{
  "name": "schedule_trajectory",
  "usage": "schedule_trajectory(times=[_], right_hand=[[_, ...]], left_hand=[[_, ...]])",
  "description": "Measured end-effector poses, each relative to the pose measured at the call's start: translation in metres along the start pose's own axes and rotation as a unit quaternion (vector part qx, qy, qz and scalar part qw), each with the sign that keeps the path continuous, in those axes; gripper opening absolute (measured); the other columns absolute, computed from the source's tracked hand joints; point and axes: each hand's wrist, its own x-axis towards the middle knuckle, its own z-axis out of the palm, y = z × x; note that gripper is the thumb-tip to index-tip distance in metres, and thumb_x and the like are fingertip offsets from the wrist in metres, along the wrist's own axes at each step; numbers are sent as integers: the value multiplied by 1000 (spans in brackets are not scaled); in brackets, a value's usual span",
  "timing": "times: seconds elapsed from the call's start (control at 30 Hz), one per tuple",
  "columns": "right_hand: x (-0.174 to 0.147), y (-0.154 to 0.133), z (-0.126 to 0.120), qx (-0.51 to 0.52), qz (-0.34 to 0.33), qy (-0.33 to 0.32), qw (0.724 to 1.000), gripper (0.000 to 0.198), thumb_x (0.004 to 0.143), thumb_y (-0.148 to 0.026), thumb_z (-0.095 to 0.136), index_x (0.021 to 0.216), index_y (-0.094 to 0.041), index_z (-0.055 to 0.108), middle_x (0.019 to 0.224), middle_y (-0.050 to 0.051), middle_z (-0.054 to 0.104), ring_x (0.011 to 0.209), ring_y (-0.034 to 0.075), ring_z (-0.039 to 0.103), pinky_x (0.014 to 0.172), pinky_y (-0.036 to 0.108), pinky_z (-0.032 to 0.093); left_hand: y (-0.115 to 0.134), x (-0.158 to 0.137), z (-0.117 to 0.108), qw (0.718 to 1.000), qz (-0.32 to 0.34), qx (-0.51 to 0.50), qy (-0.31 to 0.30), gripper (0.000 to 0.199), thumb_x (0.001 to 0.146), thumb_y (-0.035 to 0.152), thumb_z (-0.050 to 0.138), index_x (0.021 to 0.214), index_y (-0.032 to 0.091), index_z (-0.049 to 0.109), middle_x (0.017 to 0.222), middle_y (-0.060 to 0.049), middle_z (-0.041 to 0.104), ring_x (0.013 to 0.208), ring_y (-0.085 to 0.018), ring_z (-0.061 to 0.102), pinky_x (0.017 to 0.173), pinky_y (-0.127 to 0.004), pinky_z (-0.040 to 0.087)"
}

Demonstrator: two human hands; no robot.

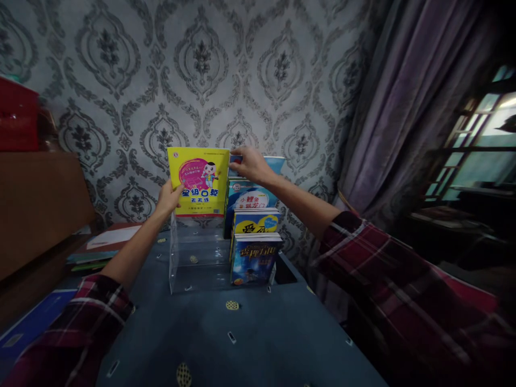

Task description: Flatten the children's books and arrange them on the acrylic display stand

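Note:
A yellow workbook [197,201] with a pink patch and a cartoon child on its cover stands upright above the left side of a clear plastic book rack [173,263]. My left hand [169,198] grips its left edge, thumb on the front cover. At its upper right edge, my right hand [253,165] is closed with the fingertips on the edge, in front of a light blue book [276,163]. The right side of the rack holds several books in stepped rows: a blue-green one [253,199], a yellow-and-blue one [244,226] and a dark blue one [252,263] in front.
The rack stands on a table with a dark blue patterned cloth [242,344], against a patterned wall. Papers and books [113,236] lie at the left beside a brown box [40,209] with a red container [18,118] on top. A purple curtain [391,118] hangs at right.

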Motion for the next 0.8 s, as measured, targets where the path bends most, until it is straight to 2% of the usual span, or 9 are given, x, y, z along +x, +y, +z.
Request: schedule_trajectory(times=[0.17,0.3,0.43,0.6,0.8], right_hand=[[-3,-1,2,29,12,34,999,38,85,-15,61,122,-16,66,122,15,69,110,29,64,97,43,50],[-6,-5,-1,68,30,38,997,43,88,-20,62,130,-20,62,120,11,70,98,26,67,87,40,54],[-3,-8,-6,83,38,34,995,31,93,-26,59,122,-20,67,107,8,74,84,23,68,83,40,54],[8,-11,-14,22,51,54,997,19,90,-29,64,101,-20,76,91,9,75,91,28,68,85,41,51],[18,-7,-19,12,36,34,999,24,87,-25,65,106,-22,79,91,6,76,88,25,67,80,37,50]], left_hand=[[4,-7,0,1000,3,-3,-1,39,80,40,69,111,20,55,94,-3,69,67,-13,64,40,-14,42],[9,-11,-3,1000,-2,-11,-28,39,80,40,70,110,21,55,86,-1,66,68,-15,63,40,-14,40],[11,-11,-4,999,-13,-8,-30,41,82,39,71,114,20,54,86,-1,66,68,-14,63,38,-14,39],[11,-9,-1,1000,-16,-8,-13,35,83,34,69,112,20,55,85,0,66,64,-13,62,39,-14,40],[12,-11,2,999,-14,-32,-14,39,83,33,68,116,19,54,93,-2,69,65,-13,63,38,-14,40]])
